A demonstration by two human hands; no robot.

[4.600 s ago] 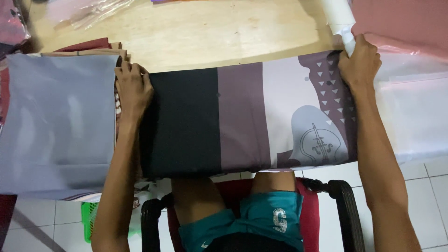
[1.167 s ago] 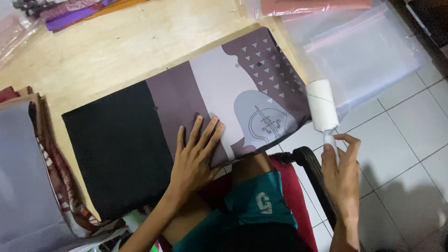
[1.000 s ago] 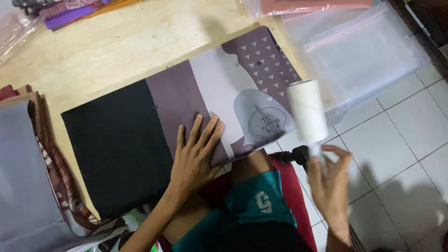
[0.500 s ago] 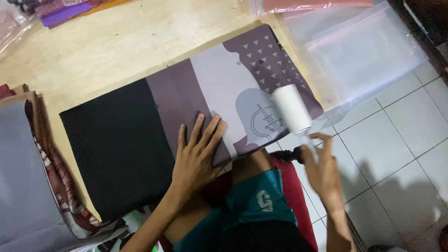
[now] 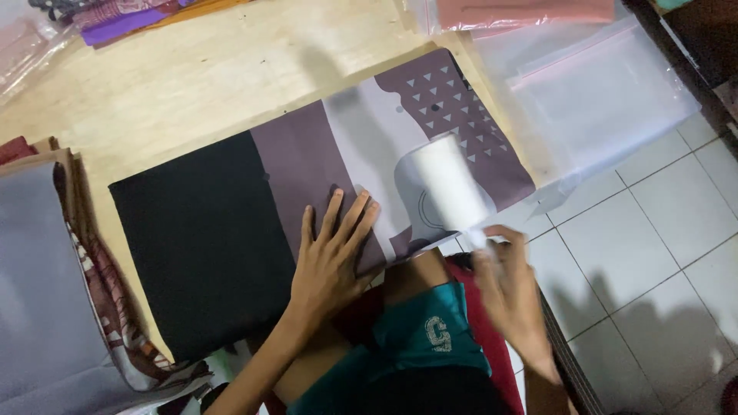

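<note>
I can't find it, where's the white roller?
The white roller is right of centre, over the folded cloth's pale end, held by the right hand.

folded cloth (image 5: 292, 215): I see it in bands, black at the left, then dusky mauve, then pale grey-lilac, then a plum end dotted with small pale triangles; a grey rounded patch sits near the roller.
lint roller (image 5: 444, 188): white.
counter (image 5: 207, 84): light, raw-wood tan.
cloth stack (image 5: 46, 292): grey on top, with maroon-and-cream print showing at its edge.
plastic bags (image 5: 600, 92): clear, milky sheen.
floor tiles (image 5: 661, 253): white, with dark grout lines.
shorts (image 5: 419, 338): I read them as teal.
</note>
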